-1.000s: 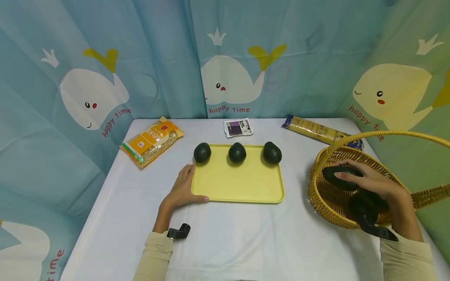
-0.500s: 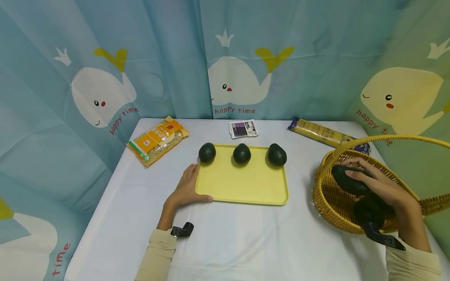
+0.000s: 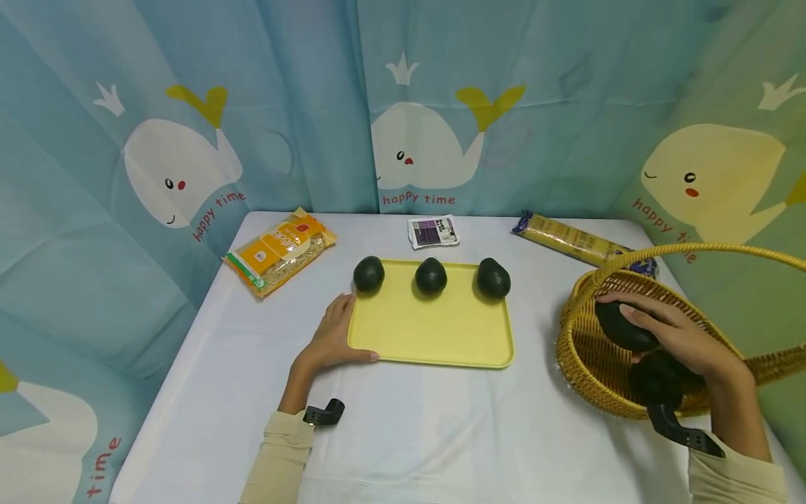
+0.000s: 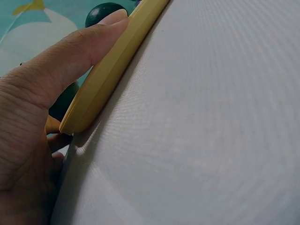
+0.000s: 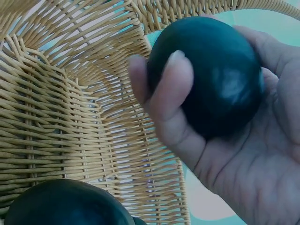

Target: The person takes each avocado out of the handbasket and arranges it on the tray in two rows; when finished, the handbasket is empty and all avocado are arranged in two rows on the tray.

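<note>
In the head view my right hand point(image 3: 676, 329) grips a dark green avocado point(image 3: 623, 327) over the wicker basket point(image 3: 588, 378). The right wrist view shows fingers and thumb curled round this avocado point(image 5: 220, 79), with another avocado point(image 5: 65, 206) lower in the basket. My left hand point(image 3: 330, 339) rests at the near left corner of a yellow tray point(image 3: 434, 339). Its thumb lies straight along the front rim, and its other fingers run along the left side. Along the tray's far edge sit three avocados: left point(image 3: 369, 274), middle point(image 3: 431, 276) and right point(image 3: 493, 278).
An orange noodle packet point(image 3: 280, 252) lies at the far left of the white table point(image 3: 403, 434). A small white and purple sachet point(image 3: 433, 232) is behind the tray. A long yellow packet point(image 3: 569, 238) lies behind the basket, whose tall handle point(image 3: 705, 248) arches over it.
The view has shifted slightly. My right hand keeps its hold on the avocado, which has tilted a little within the basket's opening. My left hand stays at the tray's corner.
</note>
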Tool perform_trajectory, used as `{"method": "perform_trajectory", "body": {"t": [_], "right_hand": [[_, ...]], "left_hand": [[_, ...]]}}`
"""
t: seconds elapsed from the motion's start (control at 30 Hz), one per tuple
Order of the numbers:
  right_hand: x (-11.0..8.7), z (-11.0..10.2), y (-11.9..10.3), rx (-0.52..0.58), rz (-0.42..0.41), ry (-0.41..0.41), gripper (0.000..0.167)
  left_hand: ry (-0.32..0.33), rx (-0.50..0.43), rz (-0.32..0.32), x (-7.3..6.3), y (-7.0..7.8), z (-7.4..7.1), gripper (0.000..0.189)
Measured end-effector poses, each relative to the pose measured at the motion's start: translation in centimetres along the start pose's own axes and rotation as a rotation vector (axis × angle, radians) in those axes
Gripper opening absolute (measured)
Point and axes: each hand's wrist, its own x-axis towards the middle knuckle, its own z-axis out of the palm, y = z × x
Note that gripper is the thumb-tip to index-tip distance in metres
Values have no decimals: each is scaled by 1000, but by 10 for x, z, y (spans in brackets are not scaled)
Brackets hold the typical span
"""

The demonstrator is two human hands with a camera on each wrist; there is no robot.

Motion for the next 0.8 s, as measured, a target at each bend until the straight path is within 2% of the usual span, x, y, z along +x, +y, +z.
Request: {"method": "perform_trajectory", "body": {"t": [0.13,0.17,0.23,0.37,0.57,0.8], "right_hand": [[-2,-1,1,135,-28,12,37],[-3,-1,1,136,-31,18,37],[-5,-1,0,102,-20,44,40],[-7,3,-3,-49,-2,95,53],[-9,8,-5,-71,-26,126,71],[-6,12,-8,-80,-43,143,75]], "left_hand": [[7,-1,7,0,-2,1,132],[7,-1,6,0,-2,1,132],[4,-5,4,0,-2,1,132],[3,-7,7,0,-1,0,132],[11,-7,17,1,-2,1,133],[26,-10,34,1,-4,2,132]]}}
